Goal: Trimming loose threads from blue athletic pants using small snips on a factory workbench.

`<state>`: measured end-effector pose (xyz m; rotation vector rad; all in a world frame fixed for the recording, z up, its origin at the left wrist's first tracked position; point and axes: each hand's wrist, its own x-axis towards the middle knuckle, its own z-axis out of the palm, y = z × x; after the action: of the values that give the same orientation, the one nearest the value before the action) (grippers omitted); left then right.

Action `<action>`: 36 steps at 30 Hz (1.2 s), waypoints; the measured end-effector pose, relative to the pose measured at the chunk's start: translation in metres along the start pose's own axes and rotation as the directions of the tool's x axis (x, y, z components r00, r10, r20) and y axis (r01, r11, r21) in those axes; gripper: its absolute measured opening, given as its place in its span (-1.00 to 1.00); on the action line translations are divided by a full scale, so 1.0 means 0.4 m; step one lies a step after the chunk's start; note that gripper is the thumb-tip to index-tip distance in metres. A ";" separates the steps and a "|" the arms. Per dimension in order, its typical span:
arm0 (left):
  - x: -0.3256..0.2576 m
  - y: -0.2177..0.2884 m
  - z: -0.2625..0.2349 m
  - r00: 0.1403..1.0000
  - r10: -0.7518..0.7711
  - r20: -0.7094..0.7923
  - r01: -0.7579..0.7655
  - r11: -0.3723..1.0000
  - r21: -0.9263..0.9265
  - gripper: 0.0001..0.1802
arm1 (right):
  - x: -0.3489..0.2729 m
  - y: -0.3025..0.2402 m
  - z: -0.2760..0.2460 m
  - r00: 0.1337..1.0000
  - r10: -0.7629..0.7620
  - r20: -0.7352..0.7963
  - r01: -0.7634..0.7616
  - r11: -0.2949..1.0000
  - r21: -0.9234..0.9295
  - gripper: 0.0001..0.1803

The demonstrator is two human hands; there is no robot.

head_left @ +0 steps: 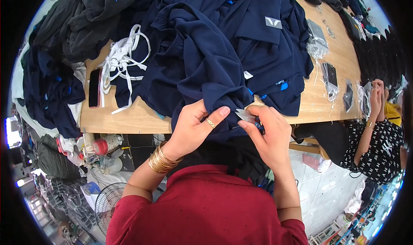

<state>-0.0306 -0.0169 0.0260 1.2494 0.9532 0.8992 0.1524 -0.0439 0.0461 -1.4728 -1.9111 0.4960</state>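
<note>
At the near edge of the table (148, 124), the left hand (195, 124) pinches a fold of a navy garment (206, 56) between thumb and fingers. Just beside it, the right hand (270, 131) has its fingers closed around small snips (244, 115), the pale blades pointing left toward the pinched cloth; whether they touch it cannot be told. The garment lies heaped across the middle of the table, its near end hanging over the edge in front of the person's red shirt (215, 210). A ring (210, 123) sits on the left hand, and gold bangles (163, 161) circle that wrist. Beyond the right hand spreads more navy cloth (254, 34), bearing a grey patch (273, 22). Left of the garment are a tangle of white cord (124, 60) and a phone (94, 88) lying flat just beside it. Toward the table's right side rest small clear packets (330, 78). Farther right, a co-worker in a patterned black top (374, 146) has both hands raised close together.
</note>
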 end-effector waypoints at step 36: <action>0.000 -0.019 0.000 0.987 -0.155 -0.027 0.140 0.943 -0.301 -0.75 | -0.018 -0.005 -0.001 0.963 0.231 -0.138 -0.181 0.937 0.300 -0.57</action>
<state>-0.0305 -0.0176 0.0184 0.8900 0.8997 0.9203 0.1524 -0.0513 0.0459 -1.4789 -1.4884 0.6870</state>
